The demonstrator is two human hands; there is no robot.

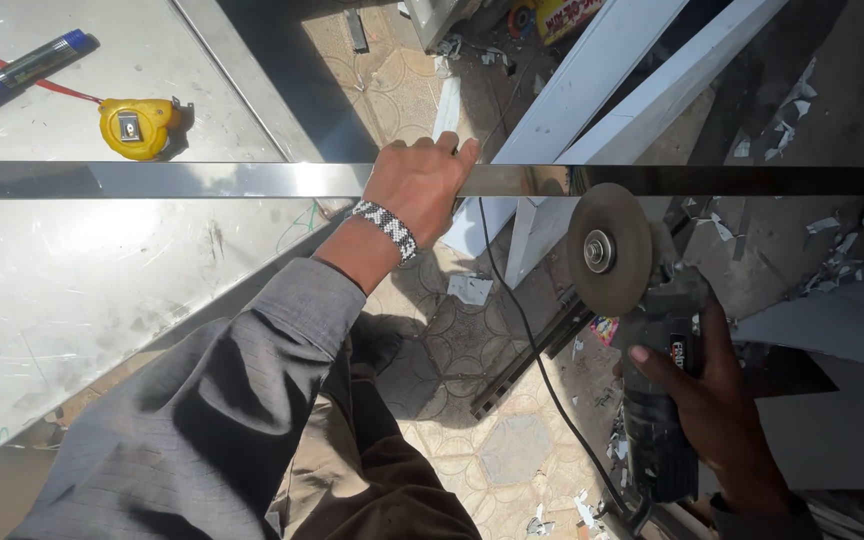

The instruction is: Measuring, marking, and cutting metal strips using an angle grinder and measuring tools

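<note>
A long shiny steel bar (202,180) runs across the whole view at mid height, jutting past the metal table (72,290) on the left. My left hand (422,185) grips the bar near its middle; a beaded wristband sits on that wrist. My right hand (717,400) holds a dark angle grinder (657,360) at lower right. Its round abrasive disc (607,250) stands just below the bar, to the right of my left hand. I cannot tell whether the disc touches the bar.
A yellow tape measure (137,127) and a blue marker (24,66) lie on the table at top left. White frame sections (612,90) lean on the tiled floor beyond the bar. The grinder's black cord (532,350) trails down. Metal scraps litter the floor at right.
</note>
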